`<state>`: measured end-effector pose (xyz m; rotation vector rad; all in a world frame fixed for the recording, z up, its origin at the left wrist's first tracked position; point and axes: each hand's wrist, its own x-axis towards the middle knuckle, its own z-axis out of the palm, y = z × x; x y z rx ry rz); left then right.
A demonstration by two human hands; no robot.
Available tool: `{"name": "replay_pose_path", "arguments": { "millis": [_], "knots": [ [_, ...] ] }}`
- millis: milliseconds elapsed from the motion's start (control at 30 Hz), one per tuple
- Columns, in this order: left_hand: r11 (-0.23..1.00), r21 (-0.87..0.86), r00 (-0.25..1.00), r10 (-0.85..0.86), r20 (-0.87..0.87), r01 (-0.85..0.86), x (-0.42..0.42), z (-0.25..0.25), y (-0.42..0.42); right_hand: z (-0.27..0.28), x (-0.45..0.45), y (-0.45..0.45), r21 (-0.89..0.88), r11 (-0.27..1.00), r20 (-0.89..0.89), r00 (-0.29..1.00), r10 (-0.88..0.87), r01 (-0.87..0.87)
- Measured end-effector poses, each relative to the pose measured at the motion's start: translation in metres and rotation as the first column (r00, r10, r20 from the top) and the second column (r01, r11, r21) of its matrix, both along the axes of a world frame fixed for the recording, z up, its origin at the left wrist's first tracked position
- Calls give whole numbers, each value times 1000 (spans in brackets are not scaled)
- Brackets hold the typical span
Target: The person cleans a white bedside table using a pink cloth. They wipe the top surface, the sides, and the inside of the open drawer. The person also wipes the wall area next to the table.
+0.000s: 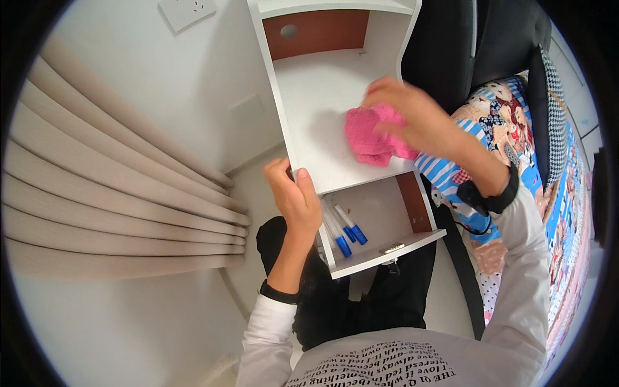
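Note:
On the white shelf of a small cabinet [309,111] lies a crumpled pink cloth [370,133]. My right hand [411,116], blurred, is over its right side with the fingers bent; whether they grip the cloth cannot be told. My left hand [297,193] holds the left front edge of the cabinet, thumb on top and fingers round the side. Below the shelf, a drawer [377,203] stands pulled out. Several clear pens with blue caps [358,234] lie in its left part. A small metal piece [392,248] is at the drawer's front panel.
Beige curtains [121,193] hang at the left beside a white wall with a socket plate [187,12]. A black padded headboard [440,48] and a bed with patterned bedding [508,116] stand close on the right. My knees are below the drawer.

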<state>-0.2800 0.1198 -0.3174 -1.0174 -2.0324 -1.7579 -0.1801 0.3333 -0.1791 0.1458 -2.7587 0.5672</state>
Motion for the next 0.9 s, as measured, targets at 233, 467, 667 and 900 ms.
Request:
{"name": "replay_pose_path", "arguments": {
  "millis": [233,467,667,900],
  "knots": [
    [1000,6,1000,-15,-24,15,-2,0,2,-55,2,-3,81,992,-57,994,-96,101],
    [999,37,1000,-25,-1,25,-3,-2,3,-33,6,-5,67,987,122,980,-156,149],
    [997,69,1000,-24,3,24,-2,-1,5,-34,27,-58,254,966,102,991,-83,54],
    [997,83,999,-7,40,3,1,-5,8,-47,10,-54,94,996,139,990,-3,-10]
  ]
}}
